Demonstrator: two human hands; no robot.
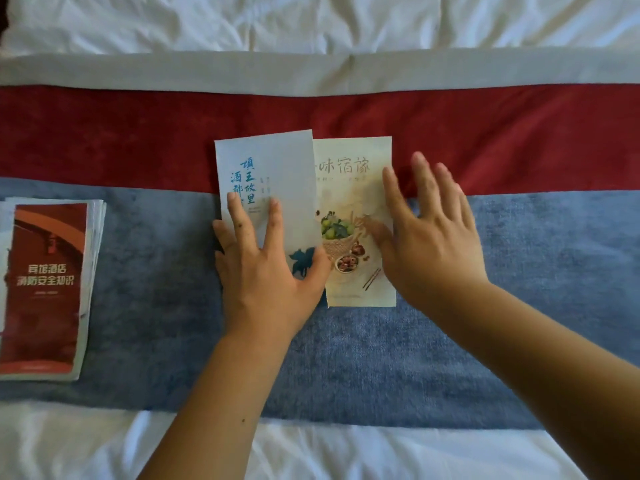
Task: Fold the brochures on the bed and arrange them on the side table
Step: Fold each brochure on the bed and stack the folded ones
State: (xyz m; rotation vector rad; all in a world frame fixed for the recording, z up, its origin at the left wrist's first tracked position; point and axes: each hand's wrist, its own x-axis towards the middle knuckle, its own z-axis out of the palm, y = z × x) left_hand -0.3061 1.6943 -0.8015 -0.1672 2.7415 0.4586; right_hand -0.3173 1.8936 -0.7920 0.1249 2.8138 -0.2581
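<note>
The left hand [266, 271] has an open grip: its fingers are straight and spread, lying flat on the lower half of the blue-lettered brochure [277, 168], with the thumb reaching to that brochure's right edge beside a dark blue printed motif. It holds nothing; it only presses down.

The right hand [429, 237] also has an open grip, with fingers straight and fanned. It is blurred, so whether it touches the paper cannot be told. Its thumb lies over the food picture on the cream brochure [353, 188], its forefinger runs along that brochure's right edge, and the other fingers reach past the edge over the cloth.

The blue-lettered brochure overlaps the left edge of the cream brochure, hiding the first printed character there. Whether the two are separate sheets or panels of one sheet cannot be told. Both lie upright in the middle of the bed, across the seam where the red band [138, 140] of the runner meets the blue band [381, 358].

Well to the left, on the blue band, sits a stack of red brochures [48, 289], folded, cover up. White sheet [311, 22] shows beyond the runner and along the bed's near edge.
</note>
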